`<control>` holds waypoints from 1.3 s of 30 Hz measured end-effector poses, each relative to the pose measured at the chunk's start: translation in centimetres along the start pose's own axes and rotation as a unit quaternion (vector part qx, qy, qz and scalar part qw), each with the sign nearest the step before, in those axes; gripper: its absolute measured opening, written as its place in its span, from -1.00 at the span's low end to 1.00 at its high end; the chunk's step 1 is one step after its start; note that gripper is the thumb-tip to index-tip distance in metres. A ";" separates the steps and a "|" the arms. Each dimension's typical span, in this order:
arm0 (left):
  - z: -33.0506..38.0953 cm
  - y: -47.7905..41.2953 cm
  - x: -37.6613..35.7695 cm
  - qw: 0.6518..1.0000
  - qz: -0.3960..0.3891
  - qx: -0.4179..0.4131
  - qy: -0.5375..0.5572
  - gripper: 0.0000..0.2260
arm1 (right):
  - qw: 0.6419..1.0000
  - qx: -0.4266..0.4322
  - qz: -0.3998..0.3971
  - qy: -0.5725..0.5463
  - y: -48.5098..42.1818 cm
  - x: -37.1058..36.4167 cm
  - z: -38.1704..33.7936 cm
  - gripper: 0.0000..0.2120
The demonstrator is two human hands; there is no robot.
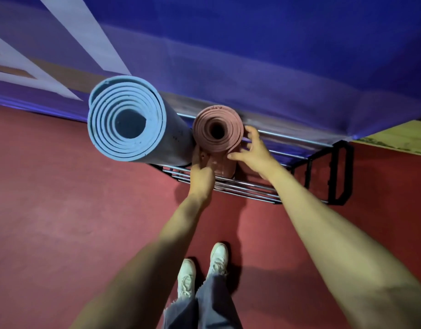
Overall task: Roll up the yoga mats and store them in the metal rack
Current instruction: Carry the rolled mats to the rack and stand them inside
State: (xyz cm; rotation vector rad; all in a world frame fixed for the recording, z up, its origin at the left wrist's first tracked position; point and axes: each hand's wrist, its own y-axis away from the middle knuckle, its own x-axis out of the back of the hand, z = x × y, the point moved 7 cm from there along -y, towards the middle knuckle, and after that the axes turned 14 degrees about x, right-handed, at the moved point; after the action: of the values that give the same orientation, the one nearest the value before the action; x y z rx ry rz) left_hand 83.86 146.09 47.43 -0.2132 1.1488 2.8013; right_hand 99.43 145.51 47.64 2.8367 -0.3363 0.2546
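Two rolled mats stand upright in the metal rack [247, 188] against the blue wall. The blue mat [126, 119] is the larger roll, on the left, its spiral end facing me. Right beside it stands the pink mat [217, 130], a smaller roll. My left hand [201, 172] grips the pink mat low on its left side, between the two rolls. My right hand [252, 148] holds the pink mat's right side near the top, thumb on the front and fingers curled round the far edge.
The rack has silver bars and a black end frame [340, 172] at the right, with free bars to the right of the pink mat. Red floor [62, 210] spreads in front. My white shoes [202, 269] stand just before the rack.
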 end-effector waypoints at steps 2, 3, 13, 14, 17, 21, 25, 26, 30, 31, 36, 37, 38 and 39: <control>0.5 -0.2 -0.3 1.000 0.007 0.006 0.003 -0.45 | 0.999 0.001 -0.006 0.045 -0.3 -0.2 0.4 -0.13; 0.7 -0.1 -0.5 1.000 0.012 0.004 -0.005 -0.44 | 0.998 0.003 -0.004 0.061 -0.4 -0.2 0.4 -0.10; 0.4 -1.6 -0.5 0.999 -0.002 -0.039 -0.034 -0.43 | 0.996 0.039 0.051 0.059 -2.0 -0.5 1.5 0.04; 0.3 -1.4 -0.7 0.999 0.008 -0.043 -0.014 -0.40 | 0.995 0.051 0.061 0.061 -2.0 -0.4 1.6 0.03; -0.3 -1.1 -0.8 0.999 0.022 -0.042 0.012 -0.41 | 0.991 0.068 0.091 0.063 -1.5 0.5 1.9 -0.01; -0.1 -1.0 -0.9 0.999 0.011 -0.039 -0.020 -0.34 | 0.989 0.070 0.085 0.095 -1.8 1.0 1.3 -0.02; 0.2 -0.8 -1.0 0.995 0.031 -0.033 -0.086 -0.26 | 0.992 0.047 0.051 0.104 -1.9 0.3 0.8 0.01; -0.1 -0.9 -0.8 0.995 0.031 -0.033 -0.094 -0.26 | 0.994 0.045 0.034 0.099 -1.6 0.2 0.6 0.04; 0.5 0.7 -1.1 0.990 0.023 -0.031 -0.136 -0.42 | 0.991 0.040 -0.009 0.127 -0.6 0.4 -0.7 0.10; 1.0 1.3 -1.4 0.989 0.018 -0.029 -0.142 -0.46 | 0.990 0.035 -0.014 0.136 -0.4 0.5 -1.1 0.07; 3.4 5.3 -1.9 0.986 0.024 -0.024 -0.160 -0.69 | 0.987 0.001 -0.014 0.161 1.7 1.2 -2.5 0.00; 3.4 5.9 -1.4 0.984 0.035 -0.015 -0.171 -0.69 | 0.986 -0.004 -0.004 0.169 2.4 1.6 -2.7 -0.04; 3.4 6.5 -0.8 0.981 0.041 -0.007 -0.188 -0.66 | 0.984 -0.006 0.004 0.176 3.4 1.9 -3.1 -0.08; 3.3 7.2 -0.2 0.979 0.042 0.000 -0.202 -0.62 | 0.983 -0.002 0.009 0.184 4.6 2.1 -3.6 -0.13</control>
State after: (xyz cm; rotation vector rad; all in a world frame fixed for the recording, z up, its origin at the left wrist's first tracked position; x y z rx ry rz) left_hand 82.65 143.32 54.73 0.3954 1.0766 2.7311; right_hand 99.79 141.85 52.57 2.7072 -0.2809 0.7659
